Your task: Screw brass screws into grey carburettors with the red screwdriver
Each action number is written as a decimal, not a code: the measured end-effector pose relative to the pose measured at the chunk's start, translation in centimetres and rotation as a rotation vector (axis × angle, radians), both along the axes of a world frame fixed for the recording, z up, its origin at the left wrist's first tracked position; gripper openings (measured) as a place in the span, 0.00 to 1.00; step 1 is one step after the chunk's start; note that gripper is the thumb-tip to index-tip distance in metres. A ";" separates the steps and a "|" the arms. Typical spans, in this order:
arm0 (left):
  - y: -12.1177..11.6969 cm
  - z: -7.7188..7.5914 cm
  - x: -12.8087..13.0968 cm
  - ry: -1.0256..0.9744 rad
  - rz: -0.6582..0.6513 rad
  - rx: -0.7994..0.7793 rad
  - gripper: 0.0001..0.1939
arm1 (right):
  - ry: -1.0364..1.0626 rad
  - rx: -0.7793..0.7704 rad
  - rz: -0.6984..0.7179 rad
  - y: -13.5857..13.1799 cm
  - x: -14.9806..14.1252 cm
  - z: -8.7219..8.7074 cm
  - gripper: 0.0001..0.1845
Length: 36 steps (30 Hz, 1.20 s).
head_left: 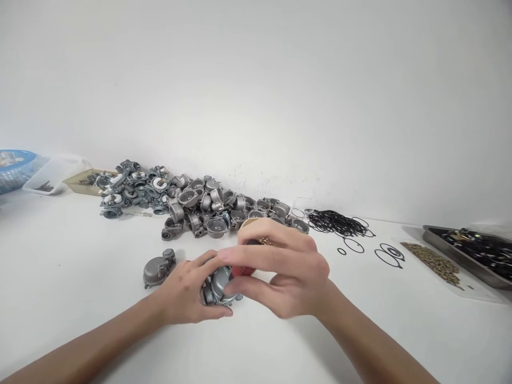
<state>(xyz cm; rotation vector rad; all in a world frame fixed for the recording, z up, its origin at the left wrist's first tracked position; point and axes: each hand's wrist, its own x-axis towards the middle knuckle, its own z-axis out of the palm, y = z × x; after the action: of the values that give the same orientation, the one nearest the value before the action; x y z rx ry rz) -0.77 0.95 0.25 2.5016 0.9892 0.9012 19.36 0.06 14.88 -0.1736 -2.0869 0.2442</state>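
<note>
Curving partly open round a grey casting (220,284) in front of the person, the left hand (188,292) steadies it from its left side, while the right hand (294,269) has its fingers closed on a red handle (241,271) just above, partly hiding both. Left of them a lone bowl (156,271) lies on the bench (80,256), and behind runs a heap of bowls (216,198) with carburettors (134,188) at its left end. Off right I see black rings (336,223), brassy screws (432,261) and a metal tray (466,258) of dark parts.
</note>
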 end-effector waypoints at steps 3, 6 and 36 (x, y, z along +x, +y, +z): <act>0.1 -0.1 0.0 0.006 0.006 0.014 0.39 | -0.114 -0.124 0.117 -0.3 0.3 0.3 0.21; 0.1 -0.1 -0.1 0.004 -0.018 -0.001 0.37 | -0.116 -0.176 0.131 -0.3 0.3 0.3 0.20; 0.0 0.6 0.7 -0.068 0.021 -0.004 0.35 | -0.285 -0.158 -0.100 -0.6 1.5 1.6 0.16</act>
<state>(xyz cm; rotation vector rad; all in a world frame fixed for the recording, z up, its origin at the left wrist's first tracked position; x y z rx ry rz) -0.06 0.92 0.87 2.4443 0.9956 0.9825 20.86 -0.54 16.50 -0.4288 -2.3325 0.3404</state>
